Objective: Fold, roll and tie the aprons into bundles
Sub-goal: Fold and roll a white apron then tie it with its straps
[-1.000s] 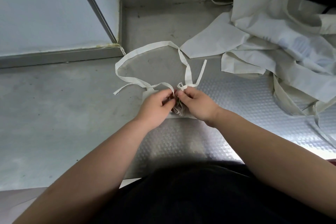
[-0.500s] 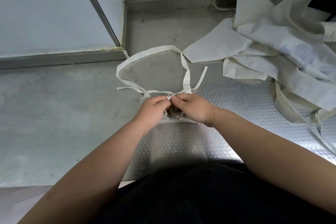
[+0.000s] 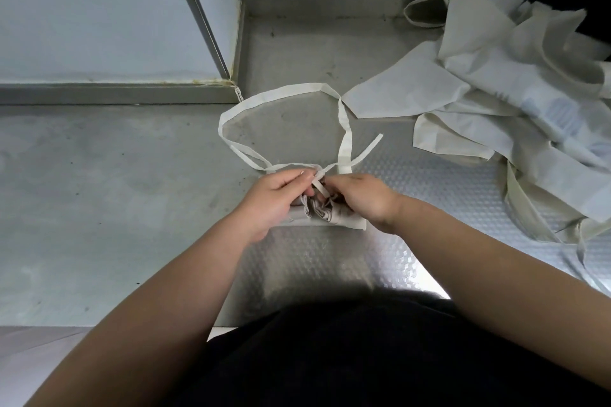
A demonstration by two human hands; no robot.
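On counter (image 3: pixel 132 208): apron roll (image 3: pixel 344 221) crosswise; left hand (image 3: pixel 274 198), right hand (image 3: pixel 363 195) pinch tie (image 3: pixel 319 187).

Tie (image 3: pixel 320 188): a second ago its loose tail lay out to the left on the steel table (image 3: pixel 205 172). That tail is gone from there now, drawn in toward my hands.

Half a second ago the tie ran taut and level between my two thumbs. Now a short end of it stands slanted in the gap between my hands.

Left hand (image 3: pixel 274 198): was pressed down on the bundle (image 3: pixel 334 218), now raised off it, thumb and forefinger pinching the tie higher up.

Right hand (image 3: pixel 363 198): fingers now curled in on the short end, from the other side.

More of the rolled bundle shows beneath and between my hands than before.
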